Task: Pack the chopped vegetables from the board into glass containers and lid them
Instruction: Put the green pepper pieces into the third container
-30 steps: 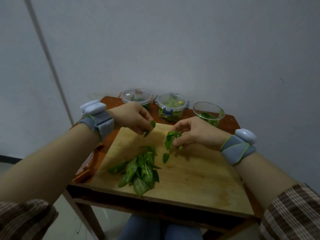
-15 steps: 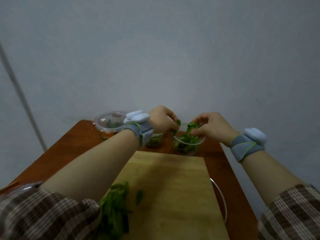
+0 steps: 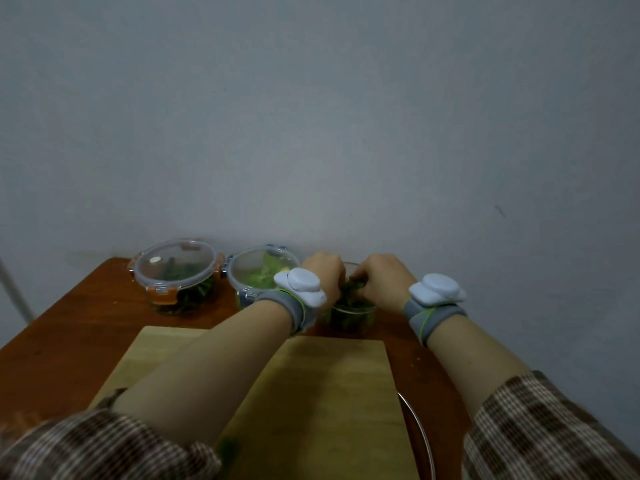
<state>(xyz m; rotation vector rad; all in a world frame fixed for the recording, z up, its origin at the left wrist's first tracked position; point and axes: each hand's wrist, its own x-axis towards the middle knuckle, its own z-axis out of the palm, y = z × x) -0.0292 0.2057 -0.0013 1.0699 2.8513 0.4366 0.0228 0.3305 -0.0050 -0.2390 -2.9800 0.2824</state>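
Grey wall backs a reddish table (image 3: pixel 69 323). At its far edge both hands meet over an open glass container (image 3: pixel 353 315). The right hand (image 3: pixel 381 278) curls its fingers round chopped greens (image 3: pixel 351 294) at the rim. The left hand (image 3: pixel 323 275) bends knuckles-up beside it, fingertips hidden, so I cannot tell its grip. Its wrist partly covers a blue-clipped lidded container (image 3: pixel 256 268), with an orange-clipped lidded container (image 3: pixel 175 275) beyond. Both forearms stretch over the cutting board (image 3: pixel 322 393).

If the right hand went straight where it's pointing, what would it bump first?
Probably the green vegetable pieces in the open glass container; the right hand points down into it. Depth is unclear.
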